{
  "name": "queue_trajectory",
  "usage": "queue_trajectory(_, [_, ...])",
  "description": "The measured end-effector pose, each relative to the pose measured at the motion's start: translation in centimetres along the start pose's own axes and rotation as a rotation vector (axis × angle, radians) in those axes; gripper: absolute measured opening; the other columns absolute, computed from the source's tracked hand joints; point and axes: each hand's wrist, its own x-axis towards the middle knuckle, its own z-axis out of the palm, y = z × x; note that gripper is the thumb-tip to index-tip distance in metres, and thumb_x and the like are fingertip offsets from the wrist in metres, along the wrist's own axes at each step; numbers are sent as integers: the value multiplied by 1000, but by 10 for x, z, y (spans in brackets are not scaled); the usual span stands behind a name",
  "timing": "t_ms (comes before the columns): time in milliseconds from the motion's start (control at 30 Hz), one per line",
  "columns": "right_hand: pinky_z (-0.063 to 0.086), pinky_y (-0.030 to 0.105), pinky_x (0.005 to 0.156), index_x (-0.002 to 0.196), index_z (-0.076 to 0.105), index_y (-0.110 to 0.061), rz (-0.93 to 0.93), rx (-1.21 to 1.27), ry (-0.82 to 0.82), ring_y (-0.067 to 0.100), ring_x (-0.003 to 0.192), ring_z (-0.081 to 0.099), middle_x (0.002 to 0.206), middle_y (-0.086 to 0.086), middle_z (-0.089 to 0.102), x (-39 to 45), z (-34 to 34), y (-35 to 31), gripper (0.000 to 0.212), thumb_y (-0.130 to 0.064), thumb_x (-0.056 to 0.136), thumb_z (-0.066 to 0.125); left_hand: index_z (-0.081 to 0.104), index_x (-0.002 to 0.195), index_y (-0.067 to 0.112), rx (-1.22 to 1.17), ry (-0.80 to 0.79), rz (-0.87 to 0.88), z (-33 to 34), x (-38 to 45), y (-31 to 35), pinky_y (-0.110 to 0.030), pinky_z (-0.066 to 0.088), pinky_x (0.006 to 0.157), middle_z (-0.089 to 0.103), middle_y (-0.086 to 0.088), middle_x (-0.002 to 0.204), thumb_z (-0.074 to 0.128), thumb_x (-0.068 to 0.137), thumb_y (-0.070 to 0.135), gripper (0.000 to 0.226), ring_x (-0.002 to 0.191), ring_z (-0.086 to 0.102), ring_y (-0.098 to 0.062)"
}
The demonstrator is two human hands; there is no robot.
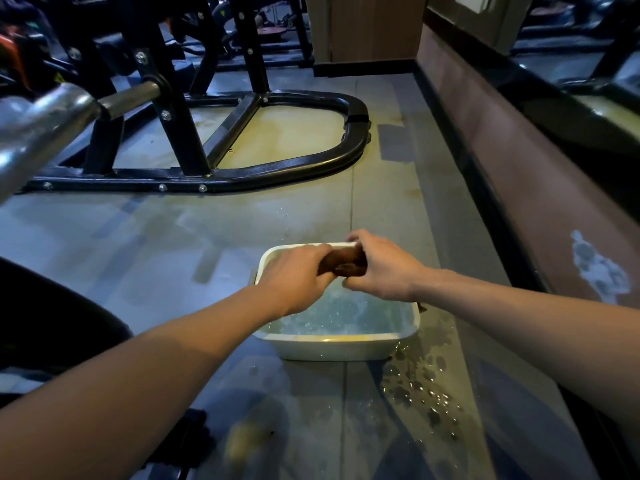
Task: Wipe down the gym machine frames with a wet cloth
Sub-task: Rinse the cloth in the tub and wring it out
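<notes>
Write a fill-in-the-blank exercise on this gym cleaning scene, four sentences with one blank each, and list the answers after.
1. Both hands grip a rolled brown ____ above the basin.
2. The white basin holds ____.
3. Spilled drops wet the floor on the basin's ____ side.
4. The black machine frame lies ____ the basin, untouched by the left hand or right hand.

Answers: cloth; water; right; beyond
</notes>
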Motion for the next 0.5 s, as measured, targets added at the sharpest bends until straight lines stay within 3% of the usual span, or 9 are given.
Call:
queue_trajectory(100, [38, 44, 120, 160, 26, -25, -265, -214, 222, 21, 144, 36, 159, 2, 35, -18, -9, 16, 89, -46, 88, 73, 67, 125, 28, -688, -138, -400, -2, 4, 5, -26, 41, 48, 65, -2, 86, 67, 98, 32, 28, 57, 52, -13])
queue_trajectory(167, [27, 43, 125, 165, 13, -26, -450, -443, 228, 28, 153, 25, 169, 4, 18, -27, -12, 26, 97, -52, 89, 67, 63, 130, 23, -1045, -314, -579, -13, 4, 8, -21, 32, 40, 58, -7, 84, 65, 101, 28, 30, 51, 44, -12])
queue_trajectory(233, [22, 50, 126, 166, 9, -29, -554, -643, 232, 37, 155, 19, 172, 6, 11, -27, -10, 32, 98, -58, 89, 63, 59, 130, 19, -1258, -509, -612, -24, 3, 12, -16, 26, 39, 56, -5, 82, 60, 103, 30, 30, 52, 40, -8])
queue_trajectory(300, [27, 62, 122, 163, 21, -28, -607, -676, 313, 45, 151, 25, 170, 9, 21, -21, -10, 30, 89, -55, 90, 65, 56, 129, 14, -1365, -705, -582, -30, -1, 16, -13, 25, 38, 55, -3, 81, 58, 103, 32, 31, 50, 38, -5])
queue_trajectory(367, [44, 61, 111, 150, 40, -22, -703, -570, 388, 43, 140, 44, 159, 12, 42, -14, -11, 22, 66, -41, 92, 66, 55, 126, 11, -1418, -888, -527, -35, -3, 18, -12, 26, 35, 51, -1, 79, 60, 101, 34, 34, 47, 38, -4])
queue_trajectory(433, [61, 47, 79, 135, 50, -17, -777, -444, 387, 32, 107, 67, 132, 10, 63, -11, -15, 13, 40, -26, 98, 61, 56, 119, 10, -1427, -982, -506, -40, -5, 18, -13, 28, 34, 47, 0, 76, 62, 98, 37, 34, 45, 38, -3])
queue_trajectory(500, [58, 38, 58, 124, 59, -12, -786, -431, 338, 25, 77, 68, 105, 6, 70, -10, -19, 7, 26, -23, 100, 57, 57, 110, 10, -1373, -993, -541, -43, -6, 22, -13, 30, 34, 44, 1, 72, 64, 97, 38, 32, 45, 38, -4])
